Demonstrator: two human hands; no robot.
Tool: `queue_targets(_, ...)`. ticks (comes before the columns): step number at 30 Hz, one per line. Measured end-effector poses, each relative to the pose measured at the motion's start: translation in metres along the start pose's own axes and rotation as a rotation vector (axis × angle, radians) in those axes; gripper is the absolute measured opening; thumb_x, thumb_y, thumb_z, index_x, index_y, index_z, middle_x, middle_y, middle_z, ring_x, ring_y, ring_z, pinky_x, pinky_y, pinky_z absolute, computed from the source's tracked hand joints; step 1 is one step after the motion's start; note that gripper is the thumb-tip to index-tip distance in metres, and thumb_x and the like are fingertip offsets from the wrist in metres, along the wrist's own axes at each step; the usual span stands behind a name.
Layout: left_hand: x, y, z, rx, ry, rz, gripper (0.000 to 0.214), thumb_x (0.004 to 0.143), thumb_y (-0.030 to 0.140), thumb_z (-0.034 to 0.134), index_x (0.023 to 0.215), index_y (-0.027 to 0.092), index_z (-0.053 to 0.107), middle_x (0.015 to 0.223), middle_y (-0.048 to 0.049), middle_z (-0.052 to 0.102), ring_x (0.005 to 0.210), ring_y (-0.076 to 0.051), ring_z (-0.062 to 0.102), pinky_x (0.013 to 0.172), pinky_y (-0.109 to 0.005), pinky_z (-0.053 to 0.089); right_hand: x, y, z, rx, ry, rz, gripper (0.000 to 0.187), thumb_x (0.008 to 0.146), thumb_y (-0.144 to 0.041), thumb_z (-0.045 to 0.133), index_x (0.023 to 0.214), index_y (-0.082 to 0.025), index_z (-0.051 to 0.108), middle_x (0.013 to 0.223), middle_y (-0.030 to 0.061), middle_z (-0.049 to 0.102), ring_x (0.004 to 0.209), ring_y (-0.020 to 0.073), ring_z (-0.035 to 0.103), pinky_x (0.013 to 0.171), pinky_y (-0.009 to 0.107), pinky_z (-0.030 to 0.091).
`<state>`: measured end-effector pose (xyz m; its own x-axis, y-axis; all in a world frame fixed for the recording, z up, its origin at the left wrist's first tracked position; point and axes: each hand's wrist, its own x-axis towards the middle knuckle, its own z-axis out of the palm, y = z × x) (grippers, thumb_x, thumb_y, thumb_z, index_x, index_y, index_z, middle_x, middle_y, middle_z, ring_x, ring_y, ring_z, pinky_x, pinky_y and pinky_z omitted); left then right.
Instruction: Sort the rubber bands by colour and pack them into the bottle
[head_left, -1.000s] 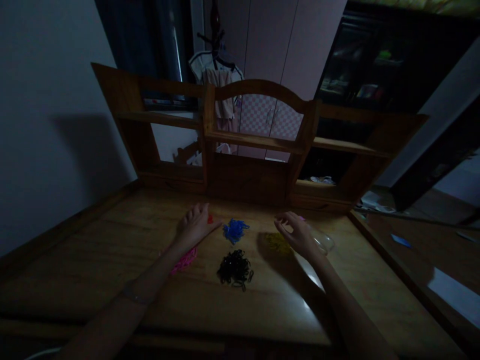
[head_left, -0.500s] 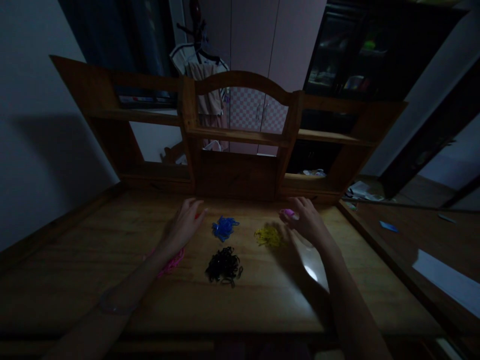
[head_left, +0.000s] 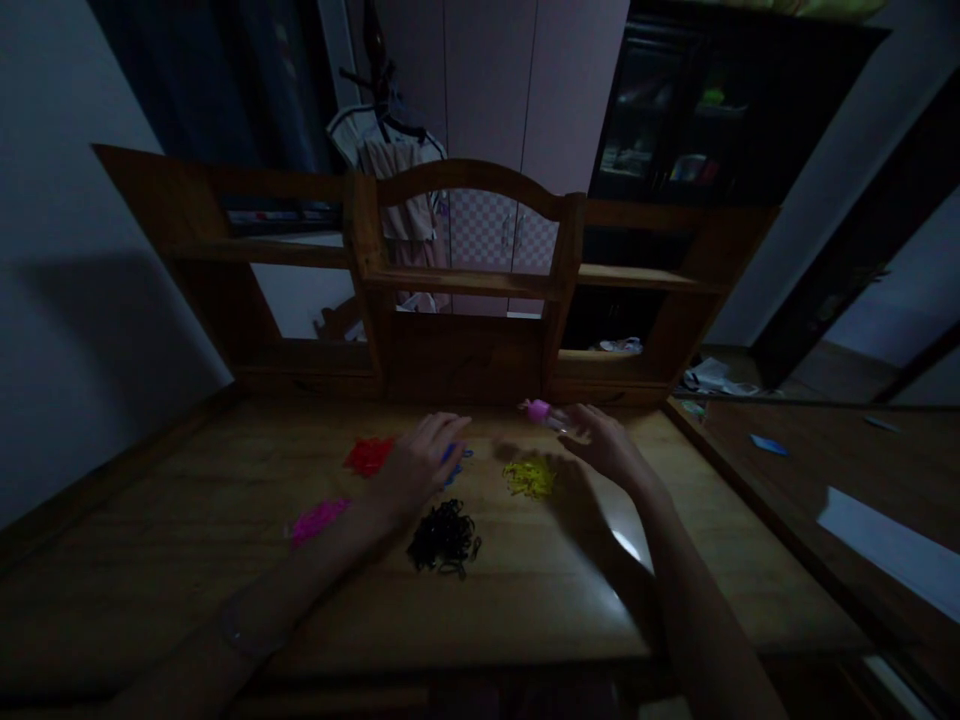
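Above the wooden table (head_left: 525, 610), the left hand (head_left: 420, 458) is hanging half-open over the blue pile (head_left: 457, 467), its hold unclear. The right hand (head_left: 606, 443), fingers curled, is holding a bottle (head_left: 556, 420) beyond the yellow pile (head_left: 529, 477), presumably leaving its pink cap (head_left: 538, 411) free.

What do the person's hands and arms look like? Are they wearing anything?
The left hand and right hand wear no gloves, and no sleeves show on the forearms. A thin bracelet circles the left arm; it's too dim to tell its colour.
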<state>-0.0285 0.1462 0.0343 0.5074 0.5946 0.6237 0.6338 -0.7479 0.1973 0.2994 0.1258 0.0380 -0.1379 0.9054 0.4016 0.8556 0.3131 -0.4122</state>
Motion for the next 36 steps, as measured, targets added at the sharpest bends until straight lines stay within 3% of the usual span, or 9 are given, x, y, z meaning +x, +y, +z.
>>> queue_targets(2,0.008,0.013,0.007,-0.037,-0.029,0.063,0.05,0.095,0.036,0.05,0.142,0.025,0.038,0.129,-0.0098,0.054,0.12,-0.026,0.052,0.103,-0.043,0.044,0.003,-0.024,0.003,0.292,-0.066,-0.074,0.043,0.083,-0.04,0.065,0.122,-0.022,0.057,0.1,0.0057,0.066,0.08,0.0169,0.062,0.068,0.027,0.047)
queue_targets(5,0.014,0.02,0.017,-0.158,-0.001,0.066,0.06,0.093,0.038,0.054,0.147,0.028,0.028,0.136,-0.0092,0.049,0.124,-0.025,0.05,0.103,-0.041,0.044,0.003,-0.05,0.009,0.605,-0.225,-0.059,0.047,0.08,-0.046,0.069,0.118,-0.019,0.061,0.096,0.0044,0.066,0.079,0.0166,0.061,0.066,0.026,0.047)
queue_targets(9,0.007,0.015,0.02,-0.296,-0.005,0.004,0.05,0.096,0.031,0.049,0.144,0.03,0.033,0.134,-0.0076,0.049,0.119,-0.021,0.054,0.099,-0.037,0.047,0.001,-0.058,0.01,0.749,-0.392,0.022,0.041,0.076,-0.046,0.071,0.102,-0.014,0.069,0.087,0.0032,0.066,0.074,0.0147,0.059,0.063,0.024,0.044)
queue_targets(13,-0.003,0.013,0.017,-0.301,-0.032,-0.014,0.042,0.097,0.03,0.046,0.138,0.026,0.04,0.125,-0.0081,0.054,0.114,-0.021,0.056,0.098,-0.038,0.047,-0.001,-0.056,0.008,0.872,-0.558,0.148,0.042,0.078,-0.049,0.068,0.101,-0.014,0.067,0.075,0.0015,0.063,0.06,0.0117,0.055,0.051,0.022,0.04)
queue_targets(18,-0.004,0.013,0.019,-0.289,-0.019,0.031,0.043,0.095,0.029,0.051,0.136,0.025,0.04,0.125,-0.0094,0.055,0.115,-0.023,0.056,0.097,-0.04,0.048,-0.002,-0.055,0.004,0.892,-0.613,0.153,0.039,0.079,-0.048,0.068,0.098,-0.014,0.067,0.073,0.0012,0.062,0.059,0.0109,0.054,0.048,0.02,0.038)
queue_targets(23,-0.008,0.014,0.023,-0.232,-0.133,0.188,0.042,0.093,0.021,0.051,0.133,0.025,0.039,0.123,-0.0093,0.058,0.111,-0.022,0.059,0.093,-0.037,0.05,-0.004,-0.055,0.001,0.868,-0.728,0.096,0.033,0.081,-0.047,0.067,0.087,-0.015,0.068,0.07,-0.0002,0.061,0.059,0.0103,0.054,0.052,0.021,0.039)
queue_targets(31,-0.02,0.015,0.022,-0.087,-0.163,0.221,0.044,0.091,0.021,0.05,0.132,0.023,0.037,0.122,-0.0125,0.056,0.104,-0.026,0.061,0.085,-0.038,0.051,-0.007,-0.057,-0.001,0.872,-0.797,0.069,0.032,0.08,-0.046,0.068,0.091,-0.017,0.068,0.075,0.0,0.063,0.059,0.0097,0.053,0.051,0.021,0.037)
queue_targets(36,-0.019,0.017,0.017,-0.144,-0.186,0.241,0.041,0.092,0.023,0.048,0.131,0.023,0.035,0.119,-0.0121,0.057,0.1,-0.025,0.062,0.083,-0.035,0.05,-0.007,-0.059,0.002,0.881,-0.793,0.097,0.033,0.079,-0.048,0.068,0.091,-0.016,0.067,0.074,-0.0009,0.063,0.06,0.0099,0.054,0.053,0.021,0.037)
